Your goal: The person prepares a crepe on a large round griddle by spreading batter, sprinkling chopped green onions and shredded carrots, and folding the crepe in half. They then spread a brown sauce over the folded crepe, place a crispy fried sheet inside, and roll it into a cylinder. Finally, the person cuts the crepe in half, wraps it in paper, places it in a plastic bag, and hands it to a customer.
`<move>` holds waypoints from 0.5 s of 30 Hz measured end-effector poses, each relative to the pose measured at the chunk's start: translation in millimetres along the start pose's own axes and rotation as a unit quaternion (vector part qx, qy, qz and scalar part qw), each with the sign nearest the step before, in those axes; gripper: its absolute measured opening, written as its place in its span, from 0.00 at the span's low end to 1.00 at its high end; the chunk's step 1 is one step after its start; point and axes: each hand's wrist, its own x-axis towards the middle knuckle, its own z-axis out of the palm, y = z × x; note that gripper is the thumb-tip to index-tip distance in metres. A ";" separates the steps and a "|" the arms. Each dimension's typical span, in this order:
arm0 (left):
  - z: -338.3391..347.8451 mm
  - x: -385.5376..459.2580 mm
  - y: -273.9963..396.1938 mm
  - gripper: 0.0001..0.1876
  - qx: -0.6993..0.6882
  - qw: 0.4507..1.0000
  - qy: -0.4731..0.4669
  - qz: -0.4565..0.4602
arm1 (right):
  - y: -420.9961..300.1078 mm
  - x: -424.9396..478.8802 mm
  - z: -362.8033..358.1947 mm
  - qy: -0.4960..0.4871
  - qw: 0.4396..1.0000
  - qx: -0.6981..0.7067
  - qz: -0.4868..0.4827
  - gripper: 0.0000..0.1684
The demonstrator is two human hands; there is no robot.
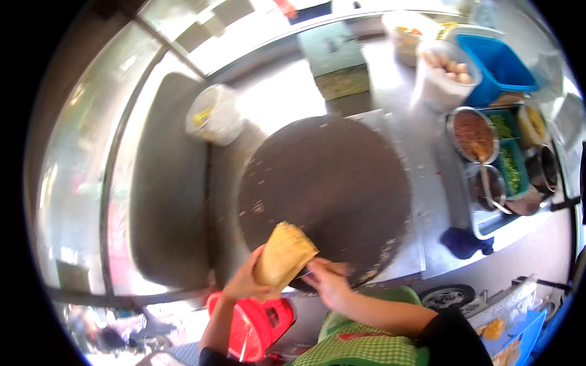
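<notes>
My left hand (245,279) holds a folded, golden crepe-like pancake (284,256) upright and tilted over the near edge of a round dark griddle (325,178). Close at its right side, my right hand (327,279) grips a tool by its wooden handle (339,268); a thin metal edge of it shows beside the pancake, and the rest is hidden. Crumbs and pale scraps lie on the griddle, mostly along its rim.
At the right stand a bowl of red-brown sauce (474,132), chopped greens (509,169), a tub of eggs (448,78) and a blue bin (499,68). A plastic-wrapped container (215,114) sits left of the griddle. Below are a red bucket (252,325) and a dark cloth (462,242) nearby.
</notes>
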 end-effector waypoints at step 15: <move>315.1 247.2 275.0 0.43 0.085 0.961 -0.190 0.183 | -409.0 -173.5 -222.7 0.002 0.983 0.038 -0.182 0.10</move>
